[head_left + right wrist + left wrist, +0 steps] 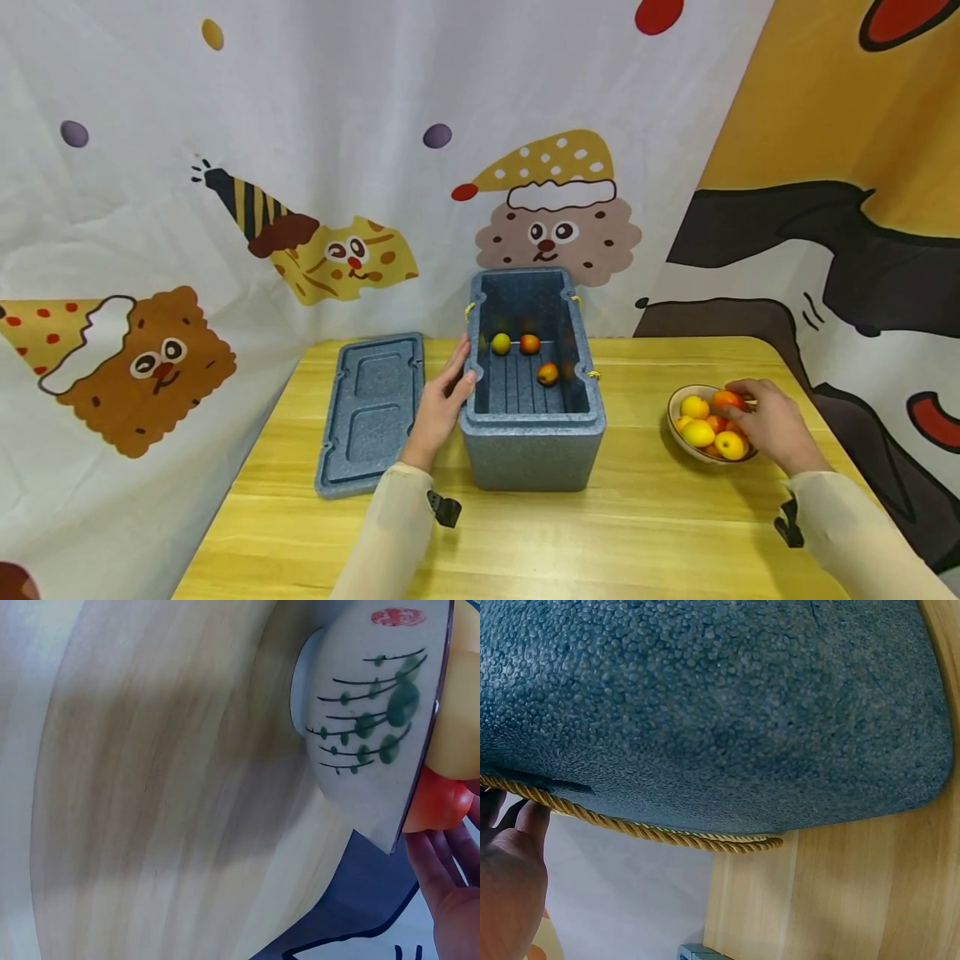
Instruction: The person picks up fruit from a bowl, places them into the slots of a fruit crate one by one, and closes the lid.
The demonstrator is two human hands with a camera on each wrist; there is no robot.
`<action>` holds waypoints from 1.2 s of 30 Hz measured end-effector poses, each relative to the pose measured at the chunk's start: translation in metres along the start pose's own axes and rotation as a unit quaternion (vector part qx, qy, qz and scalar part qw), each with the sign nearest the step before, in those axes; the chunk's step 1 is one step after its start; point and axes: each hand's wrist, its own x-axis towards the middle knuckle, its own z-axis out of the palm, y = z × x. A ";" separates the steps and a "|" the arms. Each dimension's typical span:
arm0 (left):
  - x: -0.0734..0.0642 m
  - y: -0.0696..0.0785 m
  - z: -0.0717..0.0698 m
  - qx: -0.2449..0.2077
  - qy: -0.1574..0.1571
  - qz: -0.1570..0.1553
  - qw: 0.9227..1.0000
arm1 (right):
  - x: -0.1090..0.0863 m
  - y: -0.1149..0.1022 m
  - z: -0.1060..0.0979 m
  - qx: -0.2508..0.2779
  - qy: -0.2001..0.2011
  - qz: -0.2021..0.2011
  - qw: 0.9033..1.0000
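Observation:
In the head view, my left hand (441, 407) rests against the left side of a blue-grey foam box (532, 458), its fingers along the outer wall and the thumb at the rim. The left wrist view has that hand (514, 877) beside a yellow rope handle (652, 834). Inside the box lie a yellow-green fruit (501, 343), a red-orange fruit (530, 344) and a mottled orange fruit (547, 374). Over at the right, my right hand (772, 425) pinches a round red-orange fruit (726, 402) at the top of a bowl (367, 720) heaped with yellow and red fruit.
A matching foam lid (371, 417) lies flat on the wooden table (622, 533), left of the box. Behind the table hangs a white cloth (360, 100) printed with cartoon figures. The bowl stands near the table's right edge.

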 end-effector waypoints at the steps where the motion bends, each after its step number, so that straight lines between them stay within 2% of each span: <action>1: 0.000 0.000 0.000 0.001 0.001 0.000 1.000 | 0.000 0.000 -0.001 0.004 0.001 -0.001 1.000; 9: 0.001 0.000 0.001 0.012 0.003 0.004 1.000 | -0.003 -0.005 -0.009 0.033 0.012 0.000 0.999; 16: 0.000 -0.001 0.001 0.015 0.006 0.008 1.000 | -0.002 -0.018 -0.020 0.059 0.037 0.003 0.998; 21: -0.001 -0.001 0.000 0.012 0.007 0.007 1.000 | 0.005 -0.035 -0.029 0.077 0.062 0.002 0.995; 25: -0.003 -0.001 -0.002 0.005 0.014 0.008 1.000 | 0.014 -0.052 -0.034 0.086 0.065 0.002 0.994; 36: -0.001 -0.003 0.000 0.005 0.007 0.017 1.000 | 0.025 -0.086 -0.048 0.093 0.085 -0.034 0.992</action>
